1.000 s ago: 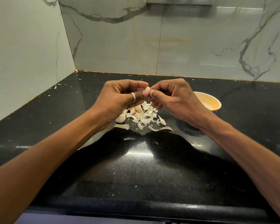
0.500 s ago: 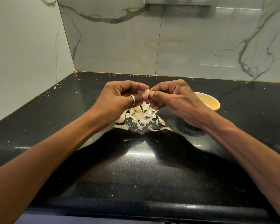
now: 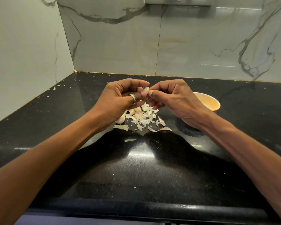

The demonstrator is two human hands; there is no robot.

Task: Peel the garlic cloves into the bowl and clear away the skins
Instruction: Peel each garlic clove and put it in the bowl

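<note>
The left hand (image 3: 118, 103) and right hand (image 3: 173, 99) pinch the small pale garlic clove (image 3: 146, 90), seemingly upright; the round orange bowl (image 3: 208, 99) lies nearer the right.

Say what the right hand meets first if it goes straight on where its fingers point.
The right hand points left: first the clove it seems to pinch, then the left hand right behind.

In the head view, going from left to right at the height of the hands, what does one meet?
Left hand → clove, pinched by both hands → right hand → bowl.
</note>
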